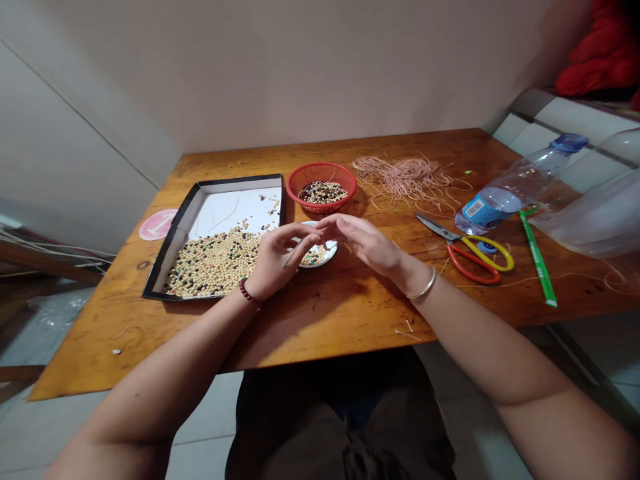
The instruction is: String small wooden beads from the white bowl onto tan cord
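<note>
My left hand (278, 257), with a dark red bead bracelet at its wrist, is closed in a pinch over a small white dish (330, 252). A thin pale piece shows against its palm, too small to name. My right hand (369, 244), wearing a silver bangle, meets it fingertip to fingertip, its fingers bent together; whatever lies between the fingertips is hidden. Beads (311, 257) in cream and other colours lie in the dish, partly covered by my hands. Left of them, a black-edged box lid (215, 200) holds many cream, black and green beads (215, 261).
Behind the dish stands a red basket (322, 168) of beads. Pink string (400, 180) lies tangled at the back. To the right are scissors (465, 247), a water bottle (515, 187), a green strip (539, 260) and a clear plastic bag (590, 213). A pink round card (157, 225) sits left.
</note>
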A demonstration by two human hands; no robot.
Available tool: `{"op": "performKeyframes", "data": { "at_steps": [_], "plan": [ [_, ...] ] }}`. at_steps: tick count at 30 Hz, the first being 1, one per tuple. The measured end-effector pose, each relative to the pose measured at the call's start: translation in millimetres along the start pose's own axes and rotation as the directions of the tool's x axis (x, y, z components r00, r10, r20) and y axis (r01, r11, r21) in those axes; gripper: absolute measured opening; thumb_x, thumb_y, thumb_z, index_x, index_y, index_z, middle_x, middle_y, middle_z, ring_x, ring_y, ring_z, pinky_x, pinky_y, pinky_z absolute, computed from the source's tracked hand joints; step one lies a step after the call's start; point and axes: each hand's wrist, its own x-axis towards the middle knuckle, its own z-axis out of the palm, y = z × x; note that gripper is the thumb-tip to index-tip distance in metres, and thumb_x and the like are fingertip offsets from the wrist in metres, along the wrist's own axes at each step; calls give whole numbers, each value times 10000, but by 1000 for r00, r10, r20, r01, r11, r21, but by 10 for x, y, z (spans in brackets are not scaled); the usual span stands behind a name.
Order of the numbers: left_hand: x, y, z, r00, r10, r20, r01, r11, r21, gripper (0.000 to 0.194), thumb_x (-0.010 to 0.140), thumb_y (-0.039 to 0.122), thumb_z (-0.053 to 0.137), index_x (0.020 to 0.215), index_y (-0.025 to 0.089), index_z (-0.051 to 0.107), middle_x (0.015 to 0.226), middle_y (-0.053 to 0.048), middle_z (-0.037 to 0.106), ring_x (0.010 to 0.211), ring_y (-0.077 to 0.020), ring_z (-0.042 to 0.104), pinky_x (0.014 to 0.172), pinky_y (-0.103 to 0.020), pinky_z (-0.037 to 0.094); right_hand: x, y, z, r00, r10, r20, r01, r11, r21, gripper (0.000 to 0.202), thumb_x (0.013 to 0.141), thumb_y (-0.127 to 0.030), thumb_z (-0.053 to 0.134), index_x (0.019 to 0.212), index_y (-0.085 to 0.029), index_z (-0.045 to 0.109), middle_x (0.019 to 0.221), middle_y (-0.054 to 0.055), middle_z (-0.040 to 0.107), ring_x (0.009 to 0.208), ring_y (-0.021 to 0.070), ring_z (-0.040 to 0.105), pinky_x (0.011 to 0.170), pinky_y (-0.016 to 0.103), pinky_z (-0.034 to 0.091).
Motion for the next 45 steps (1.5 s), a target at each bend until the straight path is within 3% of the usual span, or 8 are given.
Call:
{"op": "performKeyframes", "data": {
  "at_steps": [3, 9, 14, 18, 28, 34, 40, 45],
  "plan": [
    [-4, -14, -5, 999, 34, -9, -34, 999, 22, 187, 849, 346, 661, 832, 166, 709, 793, -61, 735, 689, -129, 672, 622, -225, 541, -29, -35, 31, 982, 163, 91, -176, 972, 154, 342, 950, -465, 431, 1059, -179, 583, 923, 54, 660, 803, 136, 624, 726, 268, 522],
    [-10, -24, -7, 998, 58, -32, -55, 996, 72, 156, 842, 327, 672, 860, 178, 716, 825, -54, 736, 725, -127, 669, 621, -211, 523, -29, -61, 49, 965, 259, 29, -258, 965, -49, 229, 890, -381, 590, 894, -151, 592, 702, -27, 533, 510, 52, 438, 463, 180, 372],
    [1, -19, -9, 997, 25, -79, -16, 993, 116, 173, 865, 336, 644, 850, 173, 701, 825, -49, 724, 736, -119, 659, 630, -207, 511, -1, -47, -8, 970, 242, -9, -241, 957, -161, 222, 914, -284, 551, 744, -141, 566, 613, -36, 479, 534, 62, 433, 502, 189, 345],
    [34, -39, -12, 982, -15, -190, 39, 992, 120, 220, 882, 370, 616, 850, 162, 678, 822, -52, 715, 745, -122, 657, 644, -218, 513, 15, -58, -81, 946, 320, -42, -323, 937, -133, 178, 899, -218, 548, 743, -137, 580, 630, -22, 530, 556, 69, 481, 543, 193, 377],
    [54, -120, -37, 963, -74, -260, 105, 989, 108, 252, 891, 408, 596, 874, 167, 669, 842, -62, 718, 771, -140, 673, 618, -224, 507, 5, -159, -142, 811, 573, -118, -573, 818, 38, 149, 884, -200, 539, 764, -131, 597, 723, 26, 600, 525, 70, 530, 472, 190, 407],
    [78, -150, -48, 948, -120, -294, 141, 988, 54, 277, 882, 444, 598, 859, 173, 649, 813, -57, 699, 740, -138, 654, 650, -246, 531, 3, -134, -186, 781, 605, -153, -607, 794, 37, 196, 838, -133, 458, 681, -129, 575, 687, 33, 589, 534, 93, 552, 425, 195, 409],
    [89, -152, -47, 938, -129, -322, 145, 989, 26, 270, 874, 441, 612, 855, 175, 657, 812, -59, 700, 758, -142, 657, 648, -246, 532, 7, -100, -210, 738, 646, -194, -653, 756, 32, 166, 817, -176, 477, 676, -144, 559, 596, 39, 576, 478, 110, 502, 376, 216, 383],
    [90, -237, -59, 921, -137, -364, 153, 988, 16, 281, 880, 450, 599, 874, 176, 665, 849, -62, 713, 788, -142, 666, 648, -236, 531, 29, -119, -173, 739, 624, -254, -646, 763, -4, 169, 825, -119, 457, 681, -142, 542, 595, 25, 581, 451, 83, 494, 391, 192, 366]
  ]
}}
